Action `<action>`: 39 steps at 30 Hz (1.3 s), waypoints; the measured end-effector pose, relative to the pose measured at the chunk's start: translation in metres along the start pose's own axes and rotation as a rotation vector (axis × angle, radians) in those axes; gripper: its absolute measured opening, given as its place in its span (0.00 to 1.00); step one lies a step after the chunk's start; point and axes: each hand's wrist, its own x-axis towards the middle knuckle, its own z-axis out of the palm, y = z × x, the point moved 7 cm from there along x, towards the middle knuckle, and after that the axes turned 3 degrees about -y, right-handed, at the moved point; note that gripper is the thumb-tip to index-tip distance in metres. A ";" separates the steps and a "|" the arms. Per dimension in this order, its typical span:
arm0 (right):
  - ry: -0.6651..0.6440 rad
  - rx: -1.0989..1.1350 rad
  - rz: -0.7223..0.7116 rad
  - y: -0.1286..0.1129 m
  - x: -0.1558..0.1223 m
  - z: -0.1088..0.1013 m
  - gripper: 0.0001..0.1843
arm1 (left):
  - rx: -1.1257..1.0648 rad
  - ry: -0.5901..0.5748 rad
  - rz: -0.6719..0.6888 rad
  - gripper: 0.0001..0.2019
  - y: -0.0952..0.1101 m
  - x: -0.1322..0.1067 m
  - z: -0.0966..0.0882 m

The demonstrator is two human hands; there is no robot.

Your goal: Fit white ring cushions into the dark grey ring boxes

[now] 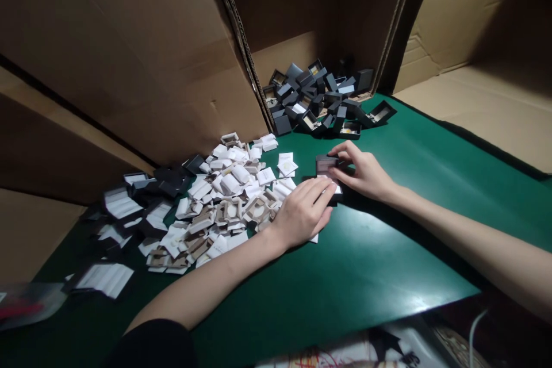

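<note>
A small black hinged box (pixel 326 163) stands on the green table with its lid raised and something white in its lower half. My right hand (pixel 360 172) pinches the upright lid between thumb and fingers. Curled over the lower half, my left hand (pixel 304 210) grips the box from the left and hides most of the white part. Beside my left hand spreads a heap of white folded card inserts (pixel 233 181). Some of these inserts show brown undersides, and a few flat white cards (pixel 286 164) lie just behind the hand.
Small black boxes (pixel 308 92) are piled at the back inside an open cardboard carton (pixel 284 46). More open black boxes with white linings (pixel 121 204) lie at the left. A clear bag with something red (pixel 30 305) sits at the left edge. Cardboard walls surround the table (pixel 345 276).
</note>
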 end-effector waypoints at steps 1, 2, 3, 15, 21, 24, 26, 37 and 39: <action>0.004 -0.006 0.001 0.000 0.000 0.000 0.14 | -0.013 -0.008 0.017 0.18 0.001 0.001 0.000; 0.013 -0.010 0.000 -0.001 -0.001 0.000 0.13 | -0.021 -0.023 0.031 0.17 0.001 0.001 0.000; 0.025 -0.013 -0.002 -0.002 -0.001 0.000 0.13 | -0.026 -0.042 0.041 0.17 0.002 0.001 0.001; 0.052 0.226 0.134 0.009 0.000 0.002 0.13 | -0.453 0.178 -0.311 0.18 -0.037 0.004 -0.020; 0.050 0.239 0.047 -0.016 -0.007 0.008 0.10 | -0.589 0.050 -0.556 0.07 -0.060 0.007 -0.011; 0.021 0.166 0.003 -0.026 -0.011 0.011 0.10 | -0.524 0.014 -0.562 0.07 -0.059 0.006 -0.007; -0.036 0.126 -0.040 -0.032 -0.013 0.016 0.11 | -0.492 0.009 -0.557 0.07 -0.058 0.005 -0.006; -0.191 0.121 -0.165 -0.039 -0.020 0.031 0.12 | -0.413 -0.104 -0.456 0.03 -0.042 0.004 -0.007; -0.262 0.129 -0.194 -0.040 -0.022 0.034 0.13 | -0.415 -0.111 -0.472 0.03 -0.042 0.002 -0.004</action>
